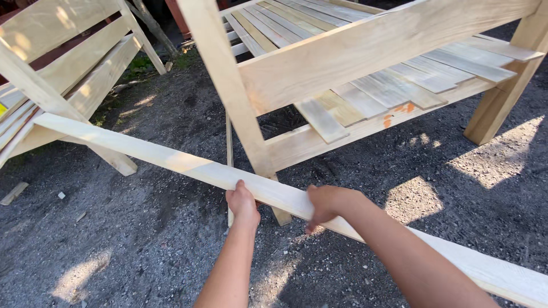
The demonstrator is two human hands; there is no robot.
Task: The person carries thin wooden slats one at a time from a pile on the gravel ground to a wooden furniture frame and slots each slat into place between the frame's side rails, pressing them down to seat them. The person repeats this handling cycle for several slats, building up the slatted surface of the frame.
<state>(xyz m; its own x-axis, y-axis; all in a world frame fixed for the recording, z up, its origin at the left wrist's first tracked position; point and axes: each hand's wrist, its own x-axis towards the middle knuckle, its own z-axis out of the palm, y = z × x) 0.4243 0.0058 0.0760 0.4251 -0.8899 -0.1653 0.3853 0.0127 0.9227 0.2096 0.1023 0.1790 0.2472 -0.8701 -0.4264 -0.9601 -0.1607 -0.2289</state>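
Gripping the plank point(171, 160) near its middle, left hand point(242, 201) and right hand point(326, 203) close together, the long far end could swing into the frame point(85, 91) beyond.

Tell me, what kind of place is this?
Probably an outdoor woodworking yard. Both hands, left hand and right hand, grip a long plank beside an unfinished wooden frame on dirt ground.

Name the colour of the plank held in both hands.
Pale, unfinished wood, cream to light tan; the plank shows best in the head view.
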